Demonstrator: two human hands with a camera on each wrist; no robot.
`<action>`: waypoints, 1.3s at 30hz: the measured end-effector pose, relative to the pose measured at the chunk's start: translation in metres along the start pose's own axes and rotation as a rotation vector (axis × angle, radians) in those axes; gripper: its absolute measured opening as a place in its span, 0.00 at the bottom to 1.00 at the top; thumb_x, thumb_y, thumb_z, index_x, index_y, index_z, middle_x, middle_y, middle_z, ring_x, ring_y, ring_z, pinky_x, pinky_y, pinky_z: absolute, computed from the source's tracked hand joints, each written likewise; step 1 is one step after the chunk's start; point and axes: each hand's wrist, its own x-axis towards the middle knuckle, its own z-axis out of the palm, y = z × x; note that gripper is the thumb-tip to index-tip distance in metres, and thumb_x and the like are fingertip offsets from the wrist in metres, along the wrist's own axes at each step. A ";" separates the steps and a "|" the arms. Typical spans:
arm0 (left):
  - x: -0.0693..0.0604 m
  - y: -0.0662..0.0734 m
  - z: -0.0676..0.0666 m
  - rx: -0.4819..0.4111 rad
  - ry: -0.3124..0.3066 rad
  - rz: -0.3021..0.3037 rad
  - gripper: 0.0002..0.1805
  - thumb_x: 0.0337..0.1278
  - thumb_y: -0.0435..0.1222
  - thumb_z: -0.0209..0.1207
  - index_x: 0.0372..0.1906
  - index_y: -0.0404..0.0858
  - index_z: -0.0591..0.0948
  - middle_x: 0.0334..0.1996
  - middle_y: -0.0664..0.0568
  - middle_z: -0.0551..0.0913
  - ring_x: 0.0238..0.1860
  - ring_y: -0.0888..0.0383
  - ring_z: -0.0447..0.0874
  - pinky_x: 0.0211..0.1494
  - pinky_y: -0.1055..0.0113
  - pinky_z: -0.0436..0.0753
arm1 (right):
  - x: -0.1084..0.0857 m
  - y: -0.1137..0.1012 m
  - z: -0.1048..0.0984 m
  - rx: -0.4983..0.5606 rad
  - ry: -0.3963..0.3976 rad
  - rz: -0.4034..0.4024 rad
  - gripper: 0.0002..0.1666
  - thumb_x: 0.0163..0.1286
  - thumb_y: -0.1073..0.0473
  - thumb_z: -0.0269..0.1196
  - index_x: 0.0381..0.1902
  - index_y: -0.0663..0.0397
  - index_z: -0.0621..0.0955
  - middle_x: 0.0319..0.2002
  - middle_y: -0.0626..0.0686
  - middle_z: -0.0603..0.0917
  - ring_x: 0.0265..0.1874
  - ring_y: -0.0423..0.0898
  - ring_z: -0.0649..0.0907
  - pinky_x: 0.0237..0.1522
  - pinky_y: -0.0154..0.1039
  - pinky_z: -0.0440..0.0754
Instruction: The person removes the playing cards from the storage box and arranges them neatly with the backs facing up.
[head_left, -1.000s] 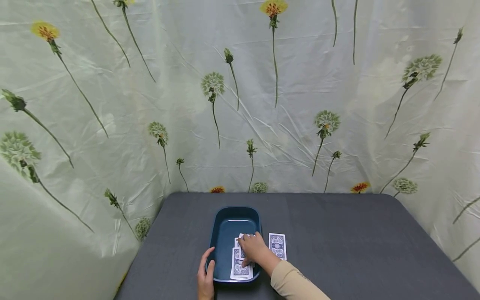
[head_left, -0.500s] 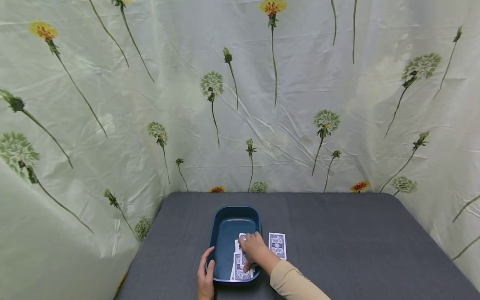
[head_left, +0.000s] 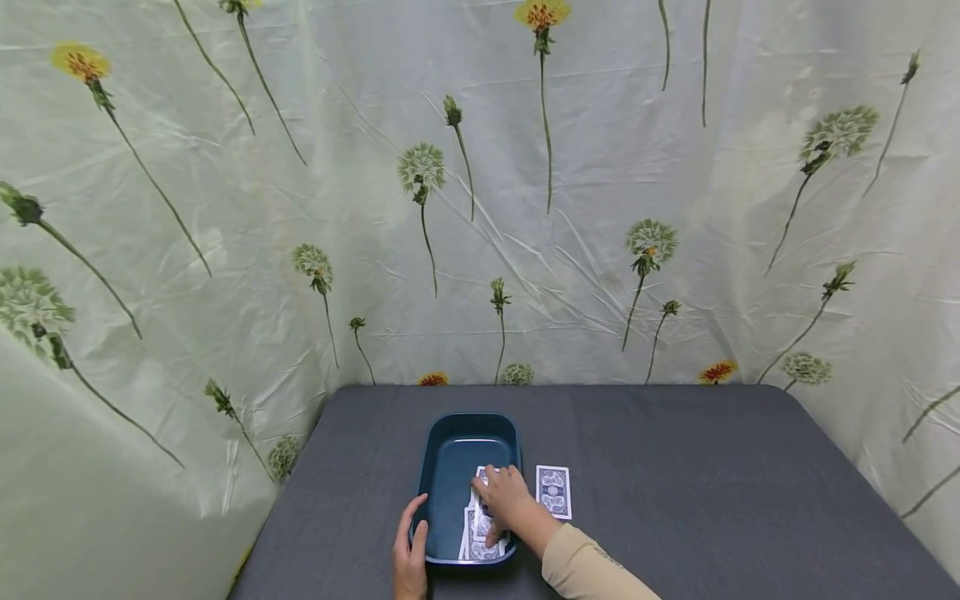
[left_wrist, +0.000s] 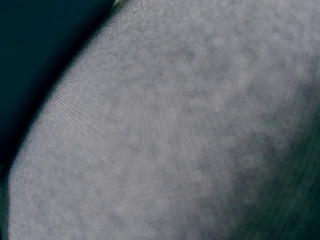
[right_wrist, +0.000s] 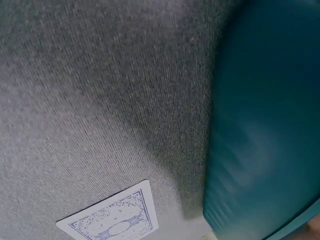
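Inside the dark blue tray [head_left: 457,460], several playing cards [head_left: 480,546] lie in an overlapping pile at the near right, blue patterned backs up. My right hand [head_left: 510,500] reaches over the tray's right rim and grips a playing card from this pile between thumb and fingers; the hand hides part of the pile. My left hand [head_left: 410,550] rests against the tray's left side, fingers loosely bent and thumb at the rim. Neither hand shows clearly in the wrist views. The tray's outer wall [right_wrist: 260,130] fills the right side of the right wrist view.
One playing card [head_left: 553,492] lies back up on the table just right of the tray. Grey cloth covers the table [head_left: 675,483]. A curtain [head_left: 480,250] printed with dandelions hangs behind it.
My right hand stays over the pile while its fingers shift the cards; the held card has slid towards the near end of the tray. The left hand and tray stay put.
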 end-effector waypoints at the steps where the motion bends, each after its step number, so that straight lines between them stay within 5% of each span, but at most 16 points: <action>1: 0.000 -0.001 0.000 0.005 0.000 -0.003 0.16 0.62 0.31 0.47 0.54 0.37 0.74 0.54 0.43 0.76 0.51 0.85 0.60 0.52 0.90 0.57 | -0.001 -0.001 0.000 0.001 0.008 0.002 0.54 0.26 0.17 0.60 0.52 0.33 0.67 0.48 0.46 0.75 0.41 0.43 0.79 0.46 0.35 0.74; 9: 0.000 -0.001 0.001 -0.003 -0.006 -0.012 0.16 0.62 0.32 0.47 0.54 0.37 0.74 0.55 0.44 0.75 0.51 0.85 0.60 0.52 0.89 0.57 | -0.006 -0.001 -0.001 0.021 0.035 -0.014 0.49 0.27 0.20 0.63 0.48 0.34 0.67 0.49 0.47 0.74 0.40 0.44 0.79 0.42 0.34 0.74; 19: 0.000 -0.001 0.000 -0.050 -0.007 0.028 0.16 0.62 0.31 0.47 0.54 0.35 0.74 0.53 0.40 0.74 0.51 0.85 0.60 0.52 0.89 0.58 | -0.010 0.002 -0.009 0.190 0.009 -0.087 0.44 0.41 0.26 0.64 0.54 0.38 0.69 0.55 0.48 0.73 0.48 0.45 0.78 0.51 0.39 0.73; 23: -0.001 -0.001 -0.001 -0.038 -0.025 -0.012 0.16 0.64 0.33 0.46 0.55 0.37 0.73 0.55 0.43 0.74 0.51 0.85 0.60 0.52 0.89 0.57 | -0.011 0.009 -0.017 0.238 0.085 -0.154 0.43 0.47 0.28 0.60 0.59 0.37 0.69 0.58 0.47 0.73 0.54 0.44 0.75 0.55 0.40 0.71; 28: -0.002 0.000 -0.002 -0.009 -0.033 -0.060 0.16 0.64 0.36 0.46 0.55 0.40 0.73 0.57 0.45 0.73 0.52 0.84 0.60 0.52 0.87 0.59 | -0.014 0.027 -0.034 0.284 0.174 -0.185 0.44 0.49 0.29 0.60 0.63 0.36 0.66 0.61 0.46 0.71 0.57 0.44 0.73 0.58 0.44 0.69; 32: -0.002 -0.001 -0.001 -0.023 -0.019 -0.042 0.16 0.63 0.34 0.47 0.55 0.39 0.74 0.56 0.44 0.74 0.52 0.84 0.60 0.52 0.88 0.58 | -0.020 0.048 -0.042 0.317 0.179 -0.164 0.46 0.50 0.31 0.61 0.65 0.39 0.64 0.64 0.46 0.68 0.59 0.45 0.71 0.60 0.47 0.66; 39: -0.001 0.005 0.000 -0.034 0.006 0.012 0.16 0.61 0.28 0.47 0.53 0.32 0.74 0.54 0.38 0.74 0.50 0.85 0.60 0.52 0.92 0.55 | -0.043 0.098 -0.026 0.392 0.192 -0.061 0.48 0.48 0.36 0.66 0.65 0.47 0.65 0.64 0.51 0.68 0.59 0.49 0.70 0.59 0.52 0.63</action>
